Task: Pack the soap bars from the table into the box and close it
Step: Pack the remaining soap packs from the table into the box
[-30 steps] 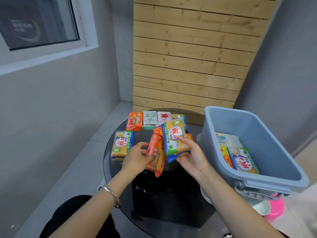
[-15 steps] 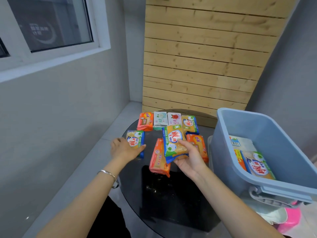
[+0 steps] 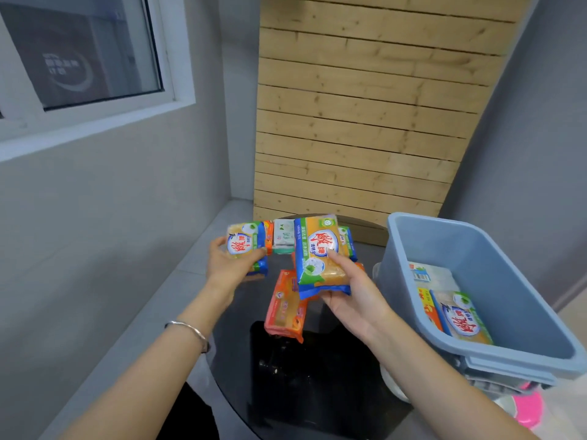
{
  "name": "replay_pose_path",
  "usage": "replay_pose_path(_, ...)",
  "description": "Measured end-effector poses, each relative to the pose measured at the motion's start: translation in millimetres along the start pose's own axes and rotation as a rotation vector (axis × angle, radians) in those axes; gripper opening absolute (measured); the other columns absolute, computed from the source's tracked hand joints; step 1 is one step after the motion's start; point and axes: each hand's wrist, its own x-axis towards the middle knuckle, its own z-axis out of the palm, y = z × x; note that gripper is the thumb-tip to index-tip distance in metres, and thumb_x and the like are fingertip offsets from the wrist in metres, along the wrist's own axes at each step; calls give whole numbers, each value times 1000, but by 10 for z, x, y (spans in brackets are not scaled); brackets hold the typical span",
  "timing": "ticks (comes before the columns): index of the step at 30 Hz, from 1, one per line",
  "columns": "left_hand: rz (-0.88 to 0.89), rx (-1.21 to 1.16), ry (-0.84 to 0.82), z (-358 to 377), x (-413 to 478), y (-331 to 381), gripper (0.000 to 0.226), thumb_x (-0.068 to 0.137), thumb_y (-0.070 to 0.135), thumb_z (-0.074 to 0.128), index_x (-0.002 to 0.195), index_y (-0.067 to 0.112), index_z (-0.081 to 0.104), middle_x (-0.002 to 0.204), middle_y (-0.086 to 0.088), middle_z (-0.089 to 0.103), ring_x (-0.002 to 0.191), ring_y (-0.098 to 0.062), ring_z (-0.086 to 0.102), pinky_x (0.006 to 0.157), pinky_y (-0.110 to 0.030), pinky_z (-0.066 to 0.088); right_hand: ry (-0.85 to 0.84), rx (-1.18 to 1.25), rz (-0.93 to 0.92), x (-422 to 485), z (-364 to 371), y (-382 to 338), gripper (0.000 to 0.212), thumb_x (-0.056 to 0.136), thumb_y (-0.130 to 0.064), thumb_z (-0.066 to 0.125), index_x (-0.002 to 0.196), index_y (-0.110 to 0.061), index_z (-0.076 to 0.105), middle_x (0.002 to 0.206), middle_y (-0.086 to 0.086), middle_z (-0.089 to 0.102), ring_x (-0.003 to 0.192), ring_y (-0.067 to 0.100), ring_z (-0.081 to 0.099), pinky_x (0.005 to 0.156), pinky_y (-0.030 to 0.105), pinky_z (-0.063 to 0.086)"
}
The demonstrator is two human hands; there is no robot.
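I should carry both bars rightward over the box [image 3: 508, 281] and lay them flat beside the bars inside [image 3: 463, 319], so it can close. My right hand [image 3: 352, 300] grips a large soap bar [image 3: 319, 255], thumb on its face, near the box's left wall. My left hand [image 3: 228, 268] clasps a second bar [image 3: 246, 246] farther left, above the table [image 3: 333, 392].

- The left hand [image 3: 227, 269] grips one held soap bar [image 3: 244, 246]; the right hand [image 3: 352, 301] grips a second held bar [image 3: 319, 254], both above the table [image 3: 235, 344].
- Below and between the fingers, a loose soap bar [image 3: 286, 309] lies on the table.
- Behind the fingers lies a row of bars [image 3: 284, 233].
- Right of the right fingers stands the box [image 3: 514, 296], with packed bars [image 3: 460, 322] inside.
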Motion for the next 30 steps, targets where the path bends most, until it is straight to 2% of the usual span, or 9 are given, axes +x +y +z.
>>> replay_pose_path(2, -32, -103, -116, 125, -66, 288, 58, 67, 15, 82, 114, 11, 48, 96, -5, 67, 73, -16, 67, 50, -26, 59, -21, -67, -73, -99, 43, -252, 31, 87, -19, 61, 115, -5, 63, 103, 12, 74, 87, 22, 71, 80, 35, 57)
replay_pose_path(5, -23, -105, -287, 417, -162, 544, 59, 63, 34, 83, 113, 14, 59, 102, -8, 73, 85, -22, 72, 75, -39, 60, -34, -124, -191, -261, -16, -715, 22, 89, -20, 58, 104, -7, 67, 89, 7, 77, 75, 16, 73, 75, 28, 57)
replay_pose_path(8, -27, -75, -340, 752, -331, 626, 45, 74, 46, 71, 108, 20, 61, 98, -5, 73, 75, -18, 71, 67, -32, 60, 53, -187, -258, -399, -229, -1114, 14, 88, -23, 60, 90, -12, 69, 75, 1, 77, 62, 10, 72, 61, 20, 57)
replay_pose_path(11, -51, -69, -367, 1073, -474, 605, 39, 89, 36, 58, 122, 16, 52, 107, -9, 69, 67, -16, 66, 47, -22, 54, 164, -299, -261, -409, -592, -1376, 19, 87, -28, 62, 99, -15, 67, 75, -1, 77, 61, 9, 72, 61, 22, 57)
replay_pose_path(16, -55, -34, -367, 1438, -603, 499, 47, 89, 29, 59, 131, 14, 47, 116, -10, 65, 92, -25, 68, 85, -46, 56, 403, -529, -127, -201, -1158, -1441, 25, 91, -29, 57, 110, -12, 61, 80, 7, 75, 60, 17, 70, 59, 28, 57)
replay_pose_path(19, -62, -50, -381, 1559, -627, 473, 41, 91, 27, 57, 129, 15, 46, 103, -5, 66, 74, -14, 64, 70, -33, 56, 467, -590, 25, -30, -1298, -1345, 24, 94, -30, 53, 102, -9, 61, 68, 10, 74, 58, 22, 69, 63, 39, 56)
replay_pose_path(24, -84, 13, -367, 1579, -591, 449, 50, 89, 31, 59, 134, 20, 40, 104, -6, 67, 77, -16, 66, 83, -42, 56, 375, -760, 132, 132, -1288, -1200, 44, 93, -18, 54, 134, -8, 42, 118, 20, 66, 98, 33, 67, 83, 46, 56)
replay_pose_path(27, -64, 40, -358, 1569, -579, 462, 50, 90, 33, 58, 136, 21, 40, 112, -7, 66, 79, -16, 66, 83, -42, 56, 193, -815, 226, 69, -1400, -1269, 62, 88, -15, 61, 139, -28, 28, 124, 14, 64, 106, 32, 66, 90, 45, 54)
replay_pose_path(30, -52, 39, -379, 1599, -602, 456, 49, 90, 32, 58, 135, 21, 41, 112, -9, 67, 77, -15, 66, 79, -38, 56, 38, -882, 296, -40, -1487, -1330, 48, 89, -25, 61, 131, -26, 37, 123, 10, 65, 108, 26, 66, 92, 41, 53)
